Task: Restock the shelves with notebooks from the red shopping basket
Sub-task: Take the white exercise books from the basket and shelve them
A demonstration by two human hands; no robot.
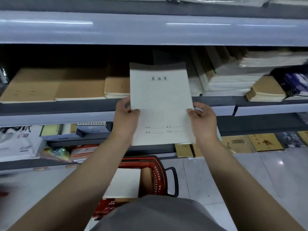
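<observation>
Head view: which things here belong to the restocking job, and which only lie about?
Job:
white notebooks, held by left hand and right hand
red shopping basket
middle shelf

Lying about:
brown notebooks
boxes below
floor tiles

A stationery shop: shelves (pixel 116 106) stacked with notebooks (pixel 80 87)

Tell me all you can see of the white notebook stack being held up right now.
The white notebook stack is pale, paper-covered, with three black Chinese characters printed near its top and faint fill-in lines low down. Layered edges at its bottom right show several thin books held together. It is upright, cover facing the camera, in front of the middle shelf. The left hand and right hand pinch its side edges, thumbs on the cover.
</observation>
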